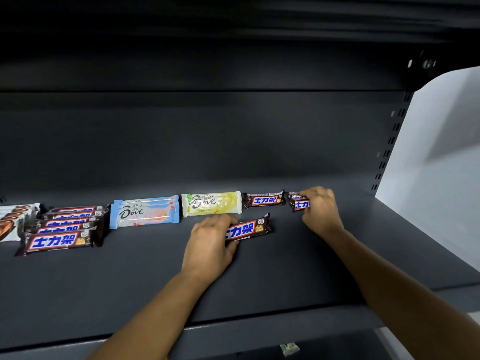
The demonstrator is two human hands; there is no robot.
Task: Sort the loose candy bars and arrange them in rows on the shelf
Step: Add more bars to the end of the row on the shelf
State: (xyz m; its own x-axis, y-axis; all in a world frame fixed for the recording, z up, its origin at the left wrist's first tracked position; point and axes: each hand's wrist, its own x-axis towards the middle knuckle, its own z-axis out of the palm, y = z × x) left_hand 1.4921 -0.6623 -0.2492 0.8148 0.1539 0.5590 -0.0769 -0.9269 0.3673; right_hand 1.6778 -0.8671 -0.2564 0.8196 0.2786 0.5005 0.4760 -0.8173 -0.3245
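Observation:
On the dark shelf (259,281), my left hand (210,245) grips the left end of a large brown Snickers bar (249,228) lying flat. My right hand (320,207) is closed on two small Snickers bars (298,202) stacked at the back right. Another small Snickers bar (263,199) lies just left of them. A yellow-white Dove bar (211,203) and a stack of blue-pink Dove bars (144,213) sit side by side. At the left is a row of several large Snickers bars (65,229).
White-wrapped bars (15,219) lie at the far left edge. A white side panel (428,165) closes the shelf on the right, beside a slotted upright (389,141). The shelf's front lip (233,331) runs below my forearms. A small wrapper (289,349) lies on the level beneath.

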